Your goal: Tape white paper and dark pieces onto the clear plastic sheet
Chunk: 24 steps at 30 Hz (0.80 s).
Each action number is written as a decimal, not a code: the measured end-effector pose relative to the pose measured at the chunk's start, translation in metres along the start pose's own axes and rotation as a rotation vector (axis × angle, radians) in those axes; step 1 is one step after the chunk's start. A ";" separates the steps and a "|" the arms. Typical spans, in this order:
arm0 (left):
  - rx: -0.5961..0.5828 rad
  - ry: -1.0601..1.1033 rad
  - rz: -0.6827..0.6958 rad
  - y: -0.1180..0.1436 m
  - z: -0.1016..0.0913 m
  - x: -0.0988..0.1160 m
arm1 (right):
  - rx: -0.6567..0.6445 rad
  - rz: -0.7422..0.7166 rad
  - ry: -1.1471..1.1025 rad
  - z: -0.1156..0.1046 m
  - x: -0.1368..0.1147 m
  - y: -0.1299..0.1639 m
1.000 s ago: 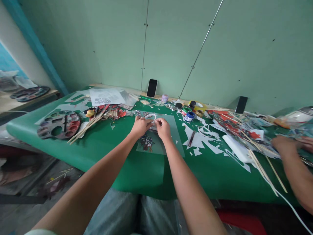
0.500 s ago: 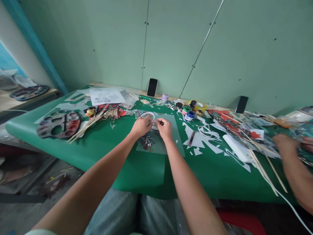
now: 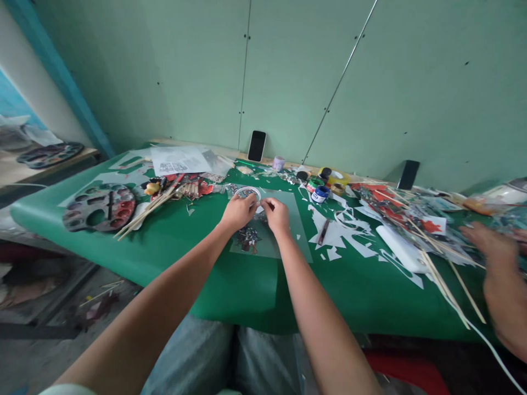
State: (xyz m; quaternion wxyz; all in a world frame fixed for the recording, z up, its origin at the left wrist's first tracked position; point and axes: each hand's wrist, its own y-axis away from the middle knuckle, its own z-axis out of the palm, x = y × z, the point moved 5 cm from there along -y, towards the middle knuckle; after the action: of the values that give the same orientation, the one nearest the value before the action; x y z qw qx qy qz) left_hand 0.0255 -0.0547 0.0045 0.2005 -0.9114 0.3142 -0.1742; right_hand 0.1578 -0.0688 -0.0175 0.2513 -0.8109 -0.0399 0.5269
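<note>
Over a translucent sheet (image 3: 294,230) on the green-covered table, my left hand (image 3: 239,213) is closed around the near edge of a white ring (image 3: 254,190) that looks like a roll of tape. Close beside it on the right, my right hand (image 3: 276,214) has thumb and finger pinched together at the ring's side. Whatever sits in that pinch is too small to make out. Below my hands, a dark, glittery cut-out piece (image 3: 248,240) lies on the sheet.
On the left are a paint palette (image 3: 101,208) and thin wooden sticks (image 3: 144,215). Paint jars (image 3: 320,194), white paper scraps (image 3: 329,227) and a dark-handled tool (image 3: 323,232) lie to the right. Phones (image 3: 257,146) lean on the wall. Another person's hand (image 3: 494,247) works at far right.
The white ring has tipped slightly, and my left hand's fingers have shifted on it. My right hand stays almost in place. The other person's hand at far right has moved.
</note>
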 end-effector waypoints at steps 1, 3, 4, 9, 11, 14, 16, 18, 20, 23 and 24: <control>0.000 -0.007 0.013 0.000 0.000 0.001 | -0.011 0.008 0.003 0.001 0.001 0.000; 0.006 -0.001 0.043 0.000 0.000 0.002 | -0.024 0.020 -0.005 0.003 0.003 -0.001; 0.013 0.009 0.055 0.001 -0.001 0.003 | -0.028 0.026 -0.016 0.005 0.005 -0.001; 0.052 0.085 0.039 0.001 -0.007 0.002 | 0.035 0.103 -0.113 0.002 0.017 -0.006; 0.078 0.099 -0.043 0.001 -0.009 -0.004 | 0.163 0.161 -0.179 -0.010 0.024 -0.007; 0.073 0.025 -0.176 0.000 -0.007 -0.015 | 0.230 0.196 -0.234 -0.022 0.030 -0.008; 0.041 -0.055 -0.226 -0.001 -0.002 -0.019 | 0.171 0.208 -0.239 -0.024 0.034 -0.008; 0.039 -0.114 -0.242 -0.003 0.001 -0.020 | 0.121 0.234 -0.236 -0.024 0.038 -0.009; 0.021 -0.137 -0.149 -0.005 0.004 -0.015 | 0.108 0.260 -0.214 -0.026 0.041 -0.011; -0.153 -0.112 0.161 -0.006 0.014 0.004 | 0.110 0.282 -0.169 -0.029 0.043 -0.017; -0.216 -0.104 0.230 -0.005 0.016 0.009 | 0.103 0.282 -0.150 -0.030 0.043 -0.019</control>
State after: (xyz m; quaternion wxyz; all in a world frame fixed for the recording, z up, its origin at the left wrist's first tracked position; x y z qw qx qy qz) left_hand 0.0422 -0.0525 -0.0055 0.1359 -0.8935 0.4227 -0.0678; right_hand 0.2069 -0.0495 -0.0350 0.2123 -0.7531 0.0827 0.6172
